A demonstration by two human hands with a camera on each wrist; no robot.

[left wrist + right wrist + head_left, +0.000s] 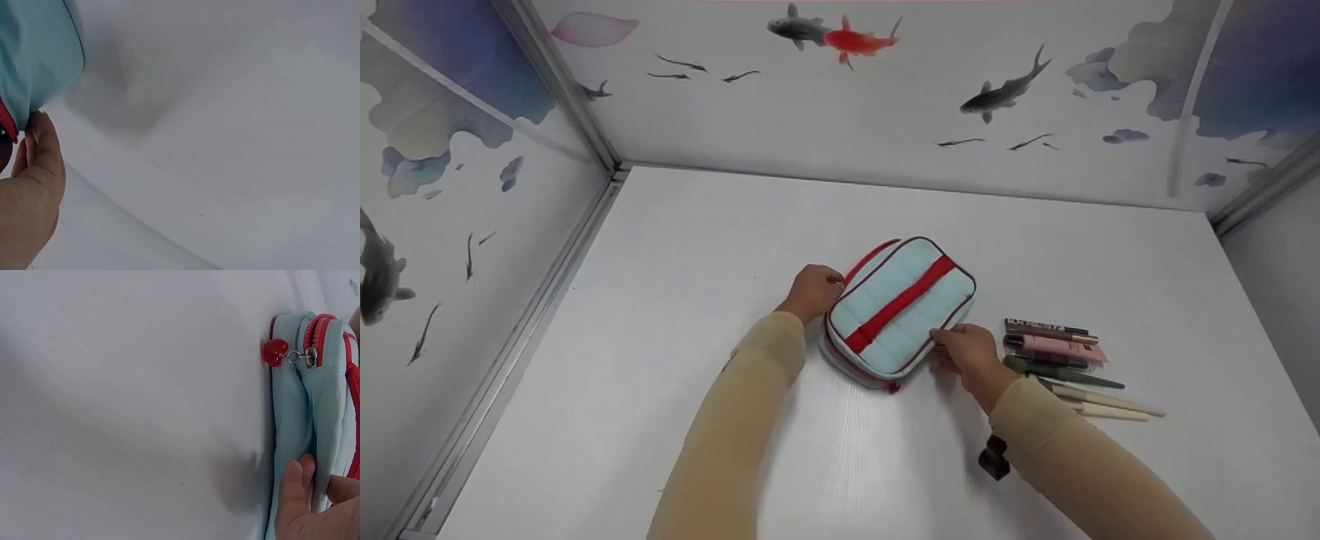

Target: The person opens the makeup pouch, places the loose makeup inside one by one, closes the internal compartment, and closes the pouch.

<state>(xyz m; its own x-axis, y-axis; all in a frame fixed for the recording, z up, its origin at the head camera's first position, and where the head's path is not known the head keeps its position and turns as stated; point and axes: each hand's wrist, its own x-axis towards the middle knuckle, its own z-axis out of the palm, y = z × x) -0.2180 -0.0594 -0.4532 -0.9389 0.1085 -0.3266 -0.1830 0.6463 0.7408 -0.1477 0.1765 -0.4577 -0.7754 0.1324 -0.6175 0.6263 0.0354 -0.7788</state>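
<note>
A light blue quilted pouch (pixel 877 292) with a red strap across its top and dark red piping lies tilted on the white table. My left hand (pixel 814 291) pinches its red-trimmed edge at the far left side; in the left wrist view the thumb is mostly cut off. On the opposite side, my right hand (pixel 973 354) pinches the rim of the top panel between thumb and fingers. Red zipper teeth (pixel 318 332) show at one end in the right wrist view, where a shiny red bead (pixel 275 352) hangs from the metal slider. The pouch's inside is hidden.
Right of the pouch lie cosmetics in a row: a dark pencil-like stick (pixel 1046 326), a pink tube (pixel 1061 348) and several brushes (pixel 1110 397). A small black device (pixel 994 459) sits by the right wrist. Printed panels (pixel 847 127) wall the table (pixel 697 247) at back and sides.
</note>
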